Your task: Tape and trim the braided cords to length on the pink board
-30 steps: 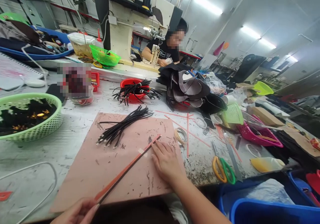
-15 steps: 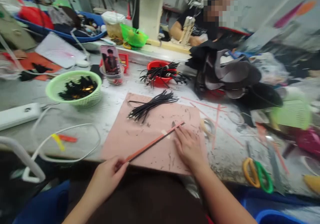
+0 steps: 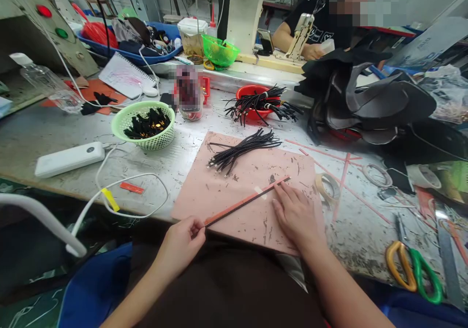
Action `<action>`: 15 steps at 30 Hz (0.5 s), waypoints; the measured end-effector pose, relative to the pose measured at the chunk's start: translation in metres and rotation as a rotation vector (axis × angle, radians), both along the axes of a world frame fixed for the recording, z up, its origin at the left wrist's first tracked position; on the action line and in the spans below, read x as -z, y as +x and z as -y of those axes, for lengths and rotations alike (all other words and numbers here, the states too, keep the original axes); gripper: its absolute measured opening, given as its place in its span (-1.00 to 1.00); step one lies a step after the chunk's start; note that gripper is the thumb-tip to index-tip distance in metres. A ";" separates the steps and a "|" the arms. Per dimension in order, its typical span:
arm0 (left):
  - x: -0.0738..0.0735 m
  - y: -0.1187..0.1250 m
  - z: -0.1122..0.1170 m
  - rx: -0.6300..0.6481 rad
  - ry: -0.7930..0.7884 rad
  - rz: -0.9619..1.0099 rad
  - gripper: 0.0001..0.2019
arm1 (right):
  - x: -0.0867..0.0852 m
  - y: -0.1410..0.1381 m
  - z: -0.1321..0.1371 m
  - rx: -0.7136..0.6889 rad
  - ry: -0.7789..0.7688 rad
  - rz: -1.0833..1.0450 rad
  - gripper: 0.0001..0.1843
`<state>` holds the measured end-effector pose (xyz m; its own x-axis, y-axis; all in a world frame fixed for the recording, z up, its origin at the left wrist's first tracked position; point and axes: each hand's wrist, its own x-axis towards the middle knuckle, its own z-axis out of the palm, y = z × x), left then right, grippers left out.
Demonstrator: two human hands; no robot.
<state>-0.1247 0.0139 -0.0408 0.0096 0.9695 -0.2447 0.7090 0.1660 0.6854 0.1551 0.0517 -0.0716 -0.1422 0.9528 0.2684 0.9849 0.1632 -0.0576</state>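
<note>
A narrow black cord lies slantwise across the pink mat, along the edge of an orange-red strip. At its lower left end, by the mat's front edge, my left hand pinches the cord between thumb and fingers. My right hand rests flat on the mat, its fingers stretched out and the fingertips touching the cord near its upper right end. A bundle of black cords with pale tips lies on the mat just beyond. A small piece of pale tape crosses the strip.
Behind the mat, a red bowl holds more black cords. At left are a green basket of black pieces and a white power bank. On the right lie a tape roll, scissors and dark material. A person works opposite.
My view has swung left, so the whole scene sits further right and looks sharper. Both hands keep their places at the two ends of the cord.
</note>
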 end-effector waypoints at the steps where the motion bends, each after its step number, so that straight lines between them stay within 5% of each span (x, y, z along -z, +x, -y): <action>1: 0.000 0.000 0.000 -0.001 0.002 0.000 -0.90 | 0.000 0.000 0.000 0.002 -0.006 -0.003 -0.59; 10: 0.001 -0.003 -0.012 -0.207 -0.078 0.304 -0.78 | -0.007 0.007 -0.012 -0.014 -0.034 -0.153 -0.58; 15: 0.004 -0.001 -0.023 -0.316 -0.275 0.549 -0.65 | -0.013 0.062 -0.028 0.305 0.108 -0.400 -0.68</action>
<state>-0.1262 0.0366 -0.0451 -0.0700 0.8498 -0.5225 0.1599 0.5265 0.8350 0.2173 0.0792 -0.0589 0.2720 0.8987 0.3439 0.8931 -0.1027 -0.4379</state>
